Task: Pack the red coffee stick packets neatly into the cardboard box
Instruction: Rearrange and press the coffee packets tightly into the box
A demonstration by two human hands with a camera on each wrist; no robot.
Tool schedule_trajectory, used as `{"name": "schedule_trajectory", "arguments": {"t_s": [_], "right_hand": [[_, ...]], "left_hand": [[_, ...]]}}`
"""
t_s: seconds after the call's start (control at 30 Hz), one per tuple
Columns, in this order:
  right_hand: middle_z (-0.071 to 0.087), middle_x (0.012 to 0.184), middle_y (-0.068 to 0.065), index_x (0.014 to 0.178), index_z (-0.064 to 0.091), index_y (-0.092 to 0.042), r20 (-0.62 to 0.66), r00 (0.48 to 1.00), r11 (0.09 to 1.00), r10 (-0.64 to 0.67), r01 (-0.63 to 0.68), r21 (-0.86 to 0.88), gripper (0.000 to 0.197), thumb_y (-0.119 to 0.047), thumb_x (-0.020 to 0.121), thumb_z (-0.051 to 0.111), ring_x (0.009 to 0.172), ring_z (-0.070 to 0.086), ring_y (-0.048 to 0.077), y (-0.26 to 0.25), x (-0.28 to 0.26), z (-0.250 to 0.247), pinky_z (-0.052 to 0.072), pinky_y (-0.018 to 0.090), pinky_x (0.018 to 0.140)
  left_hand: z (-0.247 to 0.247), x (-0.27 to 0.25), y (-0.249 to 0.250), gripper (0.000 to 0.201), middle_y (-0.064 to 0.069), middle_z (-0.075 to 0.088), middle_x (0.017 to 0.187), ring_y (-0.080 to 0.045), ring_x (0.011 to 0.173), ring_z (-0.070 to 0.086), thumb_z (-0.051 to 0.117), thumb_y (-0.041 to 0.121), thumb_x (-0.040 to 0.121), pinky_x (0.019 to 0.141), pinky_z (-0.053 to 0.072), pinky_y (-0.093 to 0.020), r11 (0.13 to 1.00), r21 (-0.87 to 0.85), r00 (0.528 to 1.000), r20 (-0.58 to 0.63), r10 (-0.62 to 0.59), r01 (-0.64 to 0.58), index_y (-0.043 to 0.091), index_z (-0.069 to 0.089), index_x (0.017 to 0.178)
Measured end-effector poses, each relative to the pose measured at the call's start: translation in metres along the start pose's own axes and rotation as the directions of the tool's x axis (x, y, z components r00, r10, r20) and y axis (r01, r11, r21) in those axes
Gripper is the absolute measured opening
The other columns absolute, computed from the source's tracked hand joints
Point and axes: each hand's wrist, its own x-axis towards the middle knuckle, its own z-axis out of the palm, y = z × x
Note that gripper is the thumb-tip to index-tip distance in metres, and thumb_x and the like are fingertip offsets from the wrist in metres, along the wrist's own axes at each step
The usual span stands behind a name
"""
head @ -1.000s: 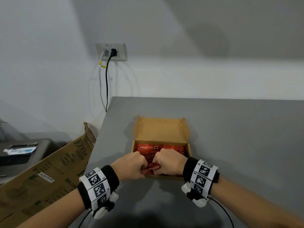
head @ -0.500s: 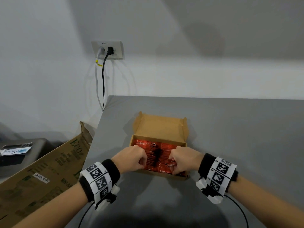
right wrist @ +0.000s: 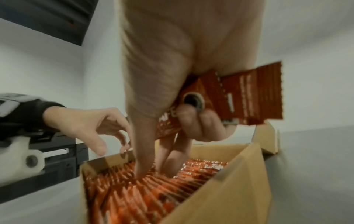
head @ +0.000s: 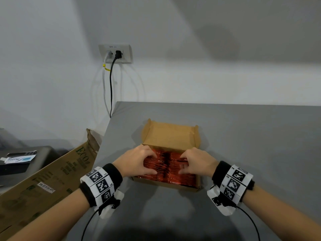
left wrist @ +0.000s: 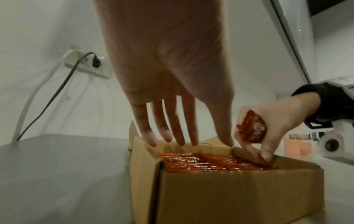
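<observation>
An open cardboard box [head: 165, 184] stands on the grey table, its lid [head: 170, 136] folded back. Rows of red coffee stick packets [head: 173, 173] stand on edge inside it. My left hand [head: 137, 162] is over the left half with straight, spread fingers [left wrist: 172, 121] just above the packets [left wrist: 201, 163]. My right hand [head: 196, 162] is over the right half. Its last fingers [right wrist: 203, 121] curl round a small bundle of red packets [right wrist: 249, 94], also visible from the left wrist [left wrist: 252, 128], while its thumb and forefinger dig between the packed packets [right wrist: 143, 197].
A large brown carton [head: 43, 180] leans beside the table's left edge. Behind it, a dark unit [head: 40, 153] carries a white tube [head: 19, 159]. A wall socket [head: 115, 53] with two cables sits above the table's far left corner. Bare grey tabletop [head: 251, 145] lies right of the box.
A second ago both fists met at the box's front edge. They have parted and moved forward over the packets, and the left hand's fingers have straightened.
</observation>
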Motion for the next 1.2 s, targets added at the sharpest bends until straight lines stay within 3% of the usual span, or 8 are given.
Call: {"name": "schedule_trajectory", "arguments": {"t_s": [0.1,0.23,0.5,0.6,0.7,0.9,1.13,1.2], "right_hand": [[0.061,0.106,-0.004,0.111,0.061,-0.022,-0.100,0.995,0.993,-0.008,-0.004,-0.121,0.050,-0.054,0.074,0.068,0.096,0.060,0.016,0.001,0.007,0.004,0.049,0.032,0.080],[0.051,0.121,-0.002,0.129,0.050,-0.020,-0.097,0.995,0.991,0.035,-0.047,-0.129,0.062,-0.057,0.080,0.060,0.108,0.056,0.020,0.002,0.011,0.015,0.047,0.037,0.090],[0.047,0.100,0.008,0.106,0.036,-0.009,-0.145,0.990,0.994,-0.001,0.017,0.112,0.022,-0.020,0.090,0.045,0.077,0.056,0.029,-0.008,0.009,0.010,0.047,0.043,0.071],[0.045,0.095,0.011,0.099,0.034,-0.008,-0.129,0.990,0.976,-0.058,0.084,0.202,0.010,-0.010,0.092,0.040,0.078,0.049,0.023,-0.009,0.012,0.005,0.043,0.039,0.073],[0.047,0.095,0.004,0.098,0.038,-0.010,-0.235,0.970,0.964,-0.057,0.115,0.240,0.005,-0.011,0.095,0.042,0.084,0.051,0.021,-0.008,0.018,0.001,0.044,0.036,0.076],[0.067,0.093,0.005,0.103,0.066,-0.006,-0.402,0.914,0.915,0.064,0.107,0.389,0.018,-0.017,0.093,0.055,0.077,0.056,0.012,-0.004,0.025,-0.008,0.040,0.010,0.061],[0.067,0.100,0.002,0.110,0.065,-0.008,-0.440,0.892,0.897,0.102,0.109,0.429,0.023,-0.018,0.090,0.061,0.082,0.056,0.007,-0.005,0.027,-0.010,0.041,0.009,0.069],[0.068,0.101,0.003,0.111,0.064,-0.009,-0.440,0.894,0.893,0.080,0.132,0.431,0.024,-0.018,0.089,0.062,0.084,0.058,0.008,-0.005,0.027,-0.008,0.044,0.014,0.074]], "left_hand": [[0.002,0.003,0.000,0.086,0.007,0.030,0.148,-0.008,0.135,0.026,0.069,0.058,0.073,0.111,0.025,-0.023,1.000,0.023,0.992,0.129,-0.008,0.005,0.022,0.035,0.143],[0.003,0.003,0.001,0.104,-0.001,0.008,0.158,-0.013,0.144,0.009,0.068,0.058,0.074,0.114,0.007,-0.020,0.996,0.081,0.978,0.203,-0.057,0.041,0.014,0.012,0.150],[0.005,0.009,0.003,0.114,-0.003,0.018,0.152,-0.015,0.138,0.022,0.069,0.063,0.069,0.114,0.019,-0.024,0.992,0.114,0.974,0.211,-0.080,0.057,0.008,0.010,0.150],[0.006,0.010,0.005,0.115,-0.003,0.020,0.147,-0.016,0.135,0.026,0.070,0.063,0.068,0.112,0.022,-0.024,0.993,0.092,0.974,0.209,-0.092,0.074,0.007,0.012,0.150],[0.008,0.012,0.005,0.115,-0.002,0.023,0.141,-0.015,0.129,0.030,0.071,0.063,0.067,0.110,0.027,-0.024,0.993,0.073,0.971,0.214,-0.109,0.095,0.006,0.015,0.149],[0.011,0.012,0.004,0.110,-0.001,0.025,0.135,-0.015,0.124,0.030,0.074,0.061,0.065,0.110,0.030,-0.028,0.994,0.018,0.975,0.193,-0.108,0.107,0.007,0.023,0.147],[0.011,0.011,0.004,0.114,0.000,0.023,0.145,-0.014,0.133,0.024,0.072,0.061,0.066,0.114,0.024,-0.030,0.998,0.007,0.992,0.107,-0.064,0.063,0.010,0.013,0.149],[0.007,0.013,0.009,0.095,0.002,0.030,0.142,-0.010,0.130,0.030,0.066,0.055,0.077,0.112,0.028,-0.028,0.992,-0.117,0.999,-0.010,-0.040,0.039,0.013,0.019,0.148]]}}
